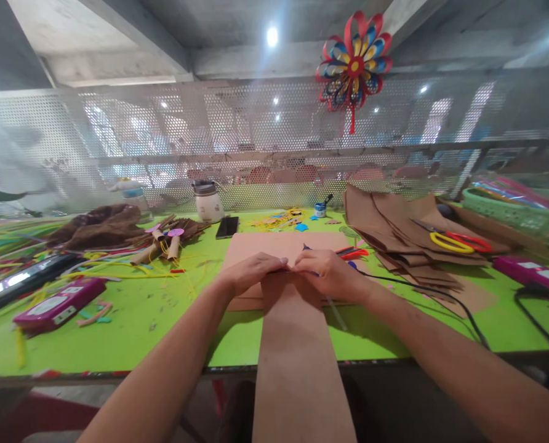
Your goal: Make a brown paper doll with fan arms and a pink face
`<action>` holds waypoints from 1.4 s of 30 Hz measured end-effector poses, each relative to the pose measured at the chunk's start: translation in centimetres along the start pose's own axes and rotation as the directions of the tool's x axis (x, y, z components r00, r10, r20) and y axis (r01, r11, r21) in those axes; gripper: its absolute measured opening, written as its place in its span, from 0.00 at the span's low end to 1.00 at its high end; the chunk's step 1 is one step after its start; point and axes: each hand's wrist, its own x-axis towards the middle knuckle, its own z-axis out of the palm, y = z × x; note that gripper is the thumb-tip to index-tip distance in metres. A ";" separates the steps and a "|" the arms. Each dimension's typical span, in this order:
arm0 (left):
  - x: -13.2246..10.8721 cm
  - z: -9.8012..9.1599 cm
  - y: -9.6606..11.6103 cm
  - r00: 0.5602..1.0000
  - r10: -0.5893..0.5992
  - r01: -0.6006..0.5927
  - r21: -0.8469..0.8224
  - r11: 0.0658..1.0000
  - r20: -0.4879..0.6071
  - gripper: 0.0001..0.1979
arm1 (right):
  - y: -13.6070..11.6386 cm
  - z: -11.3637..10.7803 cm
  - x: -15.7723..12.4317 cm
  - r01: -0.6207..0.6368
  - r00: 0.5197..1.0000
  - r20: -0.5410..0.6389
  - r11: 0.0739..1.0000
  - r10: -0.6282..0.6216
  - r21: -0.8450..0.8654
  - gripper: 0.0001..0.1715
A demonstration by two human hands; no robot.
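Observation:
A long strip of brown paper [297,363] runs from the table down over its front edge toward me. My left hand [253,272] is closed on the left corner of its far end, thumb and fingers together. At the right corner, my right hand [332,274] pinches the same end, close to the left fingertips. Under both hands lie flat brown paper sheets [242,246]. Beside my right hand are orange-red handles [355,253] and a black cable [408,283]. A translucent stick [336,314] shows below that hand; what it belongs to is hidden.
Stacked brown paper [380,221] lies right, with yellow-and-red-handled scissors [459,242] on top. Purple power strips [60,304] flank both sides. A phone [227,227], a white jug [208,202], paper rolls [173,246] and a green basket [509,212] stand farther back. A paper flower [355,64] hangs above.

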 end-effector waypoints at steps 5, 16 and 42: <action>0.0 0.2 0.0 0.998 -0.052 0.053 -0.036 0.998 0.039 0.14 | -0.4 0.2 0.0 0.067 0.997 0.038 0.987 -0.062 -0.147 0.13; 0.0 0.2 0.4 0.996 -0.061 0.065 -0.061 0.996 0.068 0.14 | -0.7 0.2 0.1 -0.166 0.985 -0.011 0.965 0.172 0.203 0.10; -0.3 0.2 2.0 0.995 0.051 -0.025 0.276 0.961 -0.086 0.11 | -0.3 -1.3 0.4 -0.538 0.824 0.248 0.566 0.510 0.625 0.21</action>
